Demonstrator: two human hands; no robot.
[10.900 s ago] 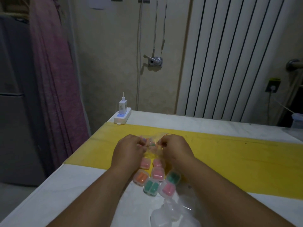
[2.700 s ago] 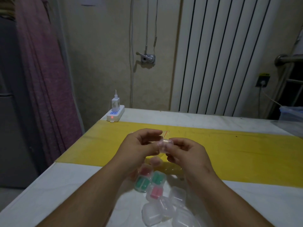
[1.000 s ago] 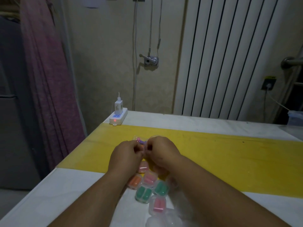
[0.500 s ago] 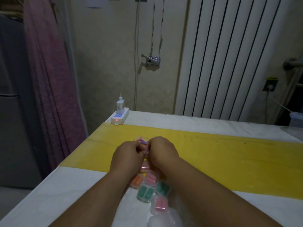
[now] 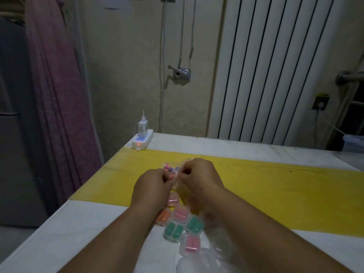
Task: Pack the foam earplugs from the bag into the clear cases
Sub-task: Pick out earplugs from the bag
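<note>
On the white table (image 5: 74, 233) with its yellow strip (image 5: 285, 194), the left hand (image 5: 151, 188) and right hand (image 5: 199, 176) sit close together, both pinching the clear earplug bag (image 5: 171, 171) held between them. The filled clear cases (image 5: 178, 215) lie clustered just nearer, between the forearms.

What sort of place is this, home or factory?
Probably a room in a home: a radiator on the wall, a purple curtain, and a power strip with a charger on the table. The left hand and right hand pinch the bag.
</note>
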